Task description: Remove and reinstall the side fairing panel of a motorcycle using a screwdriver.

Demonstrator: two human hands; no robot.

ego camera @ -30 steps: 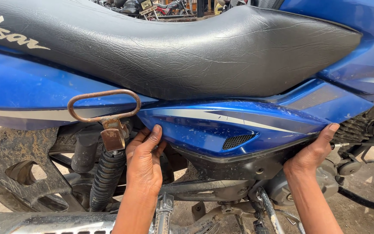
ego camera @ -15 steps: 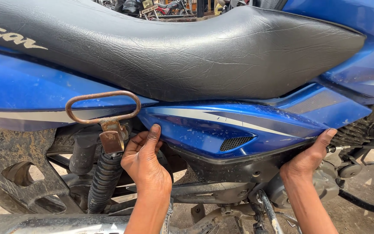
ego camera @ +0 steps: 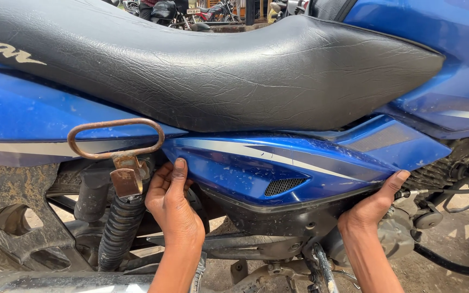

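A blue motorcycle side panel (ego camera: 278, 165) with grey stripes and a small mesh vent sits under the cracked black seat (ego camera: 218, 65). My left hand (ego camera: 172, 203) grips the panel's rear end, thumb on its outer face and fingers behind the edge. My right hand (ego camera: 373, 203) holds the panel's lower front edge from below, thumb up against the blue surface. Both hands are on the panel at once.
A rusty metal loop bracket (ego camera: 116, 141) hangs beside my left hand, above a black rear shock spring (ego camera: 118, 228). The muddy rear wheel (ego camera: 12, 217) is at left. Engine parts and cables (ego camera: 451, 195) are at right. The blue fuel tank (ego camera: 441, 32) is upper right.
My left hand has shifted up a little against the panel's rear edge, and my right hand has slid along the lower front edge. The camera has tilted slightly.
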